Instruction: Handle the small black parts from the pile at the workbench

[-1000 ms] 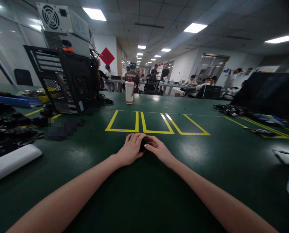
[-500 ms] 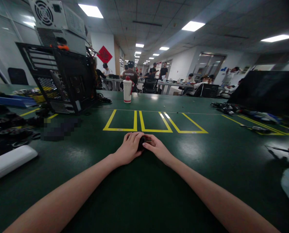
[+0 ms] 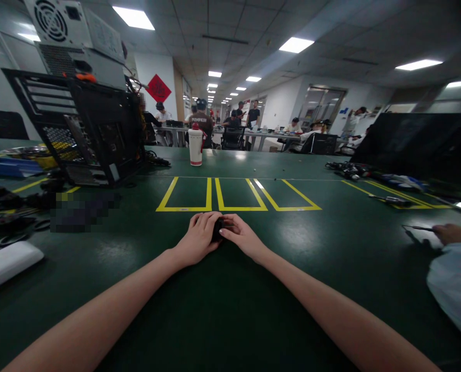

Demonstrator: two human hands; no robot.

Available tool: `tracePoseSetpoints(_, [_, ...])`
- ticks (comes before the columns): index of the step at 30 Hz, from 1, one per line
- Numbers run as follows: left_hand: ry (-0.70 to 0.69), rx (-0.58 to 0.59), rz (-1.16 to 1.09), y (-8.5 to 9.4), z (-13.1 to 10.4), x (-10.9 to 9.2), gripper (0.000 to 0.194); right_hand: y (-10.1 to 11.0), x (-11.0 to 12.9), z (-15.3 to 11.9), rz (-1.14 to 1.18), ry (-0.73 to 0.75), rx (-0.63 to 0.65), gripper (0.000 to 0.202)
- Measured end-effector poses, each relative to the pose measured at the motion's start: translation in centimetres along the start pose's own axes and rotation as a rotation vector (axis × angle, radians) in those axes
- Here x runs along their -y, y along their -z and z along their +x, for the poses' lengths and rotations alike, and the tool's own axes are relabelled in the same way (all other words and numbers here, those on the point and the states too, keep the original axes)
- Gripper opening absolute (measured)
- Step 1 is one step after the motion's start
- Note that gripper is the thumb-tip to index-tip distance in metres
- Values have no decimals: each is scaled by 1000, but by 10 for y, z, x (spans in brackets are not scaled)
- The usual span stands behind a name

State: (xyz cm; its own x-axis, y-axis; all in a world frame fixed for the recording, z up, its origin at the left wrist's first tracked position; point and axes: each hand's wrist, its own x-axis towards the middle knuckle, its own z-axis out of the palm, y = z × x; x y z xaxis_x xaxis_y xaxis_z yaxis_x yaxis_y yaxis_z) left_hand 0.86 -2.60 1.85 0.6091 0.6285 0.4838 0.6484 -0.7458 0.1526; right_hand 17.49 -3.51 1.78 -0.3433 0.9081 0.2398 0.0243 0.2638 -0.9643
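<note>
A small dark, rounded object (image 3: 217, 229) is between my hands on the green table (image 3: 222, 310), mostly covered by fingers; its kind cannot be made out. My left hand (image 3: 200, 237) is wrapped over it from the left, fingers curled across the top. From the right, my right hand (image 3: 242, 236) closes on its side with thumb and fingers. Just beyond my hands are yellow tape outlines (image 3: 242, 208) on the tabletop.
A white tumbler (image 3: 195, 149) with a red top stands farther back. At left are an open computer case (image 3: 98, 139) with a power supply (image 3: 79, 31) on it, cables and a white block (image 3: 9, 264). At right, a co-worker's hand (image 3: 449, 234) holds a thin tool.
The view has swung slightly right, so things appear farther left. More of the co-worker's hand and sleeve shows. My hands keep the same hold on the dark object.
</note>
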Motion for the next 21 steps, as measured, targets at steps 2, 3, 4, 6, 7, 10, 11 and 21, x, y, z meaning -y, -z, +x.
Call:
tracePoseSetpoints(2, [-1, -2, -2, -1, 0, 0, 61, 2, 0, 0, -1, -26, 22, 32])
tracePoseSetpoints(3, [-1, 0, -3, -1, 0, 0, 62, 2, 0, 0, 5, -28, 34, 32])
tracePoseSetpoints(4, [0, 4, -5, 0, 0, 0, 62, 3, 0, -1, 11, -22, 44, 32])
tracePoseSetpoints(6, [3, 10, -10, 0, 0, 0, 62, 2, 1, -2, 26, 0, 52, 33])
tracePoseSetpoints(7, [5, 11, -11, 1, 0, 0, 62, 1, 2, -3, 33, 9, 52, 32])
tracePoseSetpoints(10, [9, 7, -14, 1, 0, -1, 60, -1, 4, -4, 51, 16, 42, 25])
tracePoseSetpoints(11, [9, 9, -15, 1, 0, -1, 59, -1, 4, -3, 48, 18, 36, 23])
tracePoseSetpoints(21, [4, 9, 1, 0, 0, 0, 64, 2, -1, 0, 42, 1, 49, 34])
